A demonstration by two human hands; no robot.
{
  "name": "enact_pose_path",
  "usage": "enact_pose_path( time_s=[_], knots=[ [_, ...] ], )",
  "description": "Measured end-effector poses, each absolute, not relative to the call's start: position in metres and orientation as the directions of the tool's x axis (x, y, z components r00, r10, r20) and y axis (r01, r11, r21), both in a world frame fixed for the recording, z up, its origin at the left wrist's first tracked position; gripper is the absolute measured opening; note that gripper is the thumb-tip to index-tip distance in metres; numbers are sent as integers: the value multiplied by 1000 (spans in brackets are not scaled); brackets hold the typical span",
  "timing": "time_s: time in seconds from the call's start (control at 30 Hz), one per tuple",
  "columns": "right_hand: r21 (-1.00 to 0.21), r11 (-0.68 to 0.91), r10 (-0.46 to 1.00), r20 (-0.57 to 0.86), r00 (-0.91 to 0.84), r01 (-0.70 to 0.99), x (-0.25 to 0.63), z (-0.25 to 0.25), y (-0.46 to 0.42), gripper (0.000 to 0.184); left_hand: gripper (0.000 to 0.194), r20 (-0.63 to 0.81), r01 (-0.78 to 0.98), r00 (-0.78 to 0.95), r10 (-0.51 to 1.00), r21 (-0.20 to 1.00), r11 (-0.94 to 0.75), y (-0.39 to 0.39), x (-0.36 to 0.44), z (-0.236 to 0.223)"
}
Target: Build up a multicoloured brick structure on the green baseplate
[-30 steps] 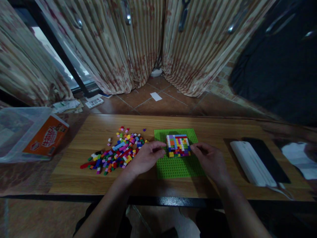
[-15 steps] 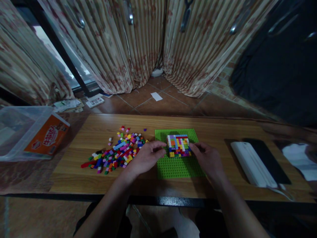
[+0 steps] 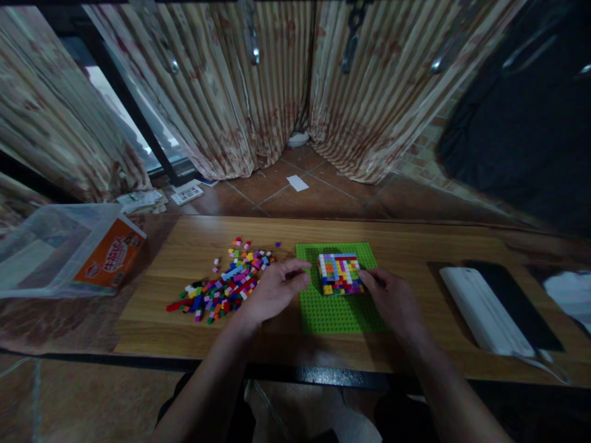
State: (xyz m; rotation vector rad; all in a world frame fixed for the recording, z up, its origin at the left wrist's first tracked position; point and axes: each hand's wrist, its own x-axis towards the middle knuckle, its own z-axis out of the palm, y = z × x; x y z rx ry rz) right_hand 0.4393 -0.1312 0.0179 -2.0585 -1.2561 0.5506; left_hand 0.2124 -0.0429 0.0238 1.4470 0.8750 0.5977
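A multicoloured block of small bricks [image 3: 339, 273] stands on a green baseplate [image 3: 337, 311] on the wooden table. My right hand [image 3: 392, 301] rests at the block's right side, its fingertips touching the block. My left hand [image 3: 274, 289] lies just left of the baseplate, fingers curled with the thumb and forefinger together near the block's left edge; what they hold, if anything, is too small to make out. A pile of loose coloured bricks [image 3: 221, 283] lies left of my left hand.
A clear plastic bin with an orange label [image 3: 69, 249] sits at the table's left end. A white oblong device [image 3: 484, 311] lies on a dark mat [image 3: 517, 301] at the right. Curtains, tiled floor and papers lie beyond the table.
The view has shifted slightly, so everything sits a little further right. My left hand has drawn back a little from the block's left edge. The right hand stays at the block.
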Motion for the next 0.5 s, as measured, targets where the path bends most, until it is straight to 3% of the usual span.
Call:
enact_pose_path(
  time_s=[0.13, 0.3, 0.4, 0.5],
  knots=[
    [-679, -358, 888, -36, 458, 641, 445, 16, -133, 44, 35, -90, 170, 425, 901, 985, 18, -22, 183, 29],
    [-613, -419, 839, 22, 544, 670, 449, 11, -131, 49, 27, 78, 427, 99, 992, 897, -114, 3, 140, 29],
    [-623, -426, 819, 41, 572, 655, 447, 12, -130, 47, 21, 104, 635, 63, 993, 763, -121, 5, 132, 30],
    [-638, -453, 803, 12, 596, 623, 446, 15, -129, 45, 20, 84, 695, 90, 992, 708, -123, 2, 135, 31]
  ],
)
